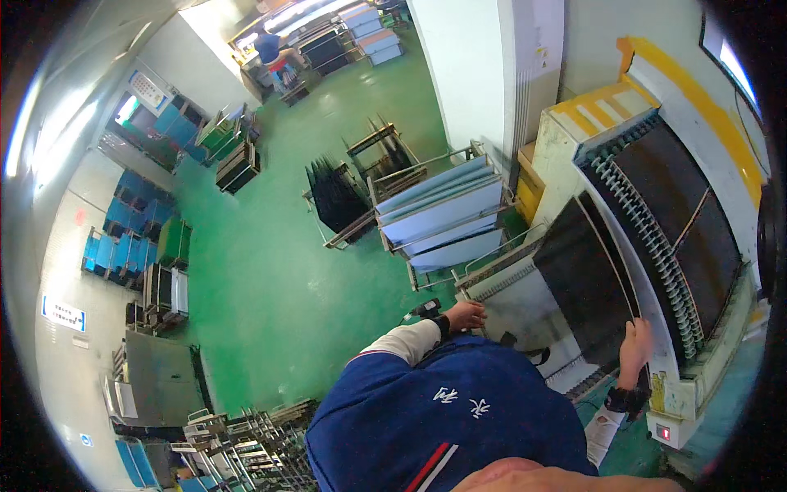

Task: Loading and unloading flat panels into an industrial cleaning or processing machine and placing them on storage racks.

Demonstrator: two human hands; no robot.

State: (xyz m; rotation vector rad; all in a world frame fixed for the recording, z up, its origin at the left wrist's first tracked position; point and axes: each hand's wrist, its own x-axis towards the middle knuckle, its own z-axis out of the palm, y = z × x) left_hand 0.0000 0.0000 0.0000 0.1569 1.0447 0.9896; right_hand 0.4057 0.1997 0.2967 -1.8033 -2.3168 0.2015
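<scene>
My right hand point(634, 348) is closed on the edge of a thin dark panel point(580, 271), beside the curved slotted opening of a large pale machine. The panel leans across a rack point(516, 283) with toothed side strips. My left hand point(465, 316) is at the rack's near left corner, its fingers curled. Whether they grip anything there is too small to tell. A black device point(426, 309) shows next to my left wrist. Inside the machine point(602, 117), dark panels point(672, 189) stand behind a row of coiled metal teeth point(648, 238).
A metal rack of pale blue boards point(447, 205) stands ahead, with a rack of black panels point(336, 201) beside it. A white pillar point(467, 74) rises behind. Stacked metal frames point(246, 447) lie at lower left. Far off, a person point(275, 53) sits at a bench.
</scene>
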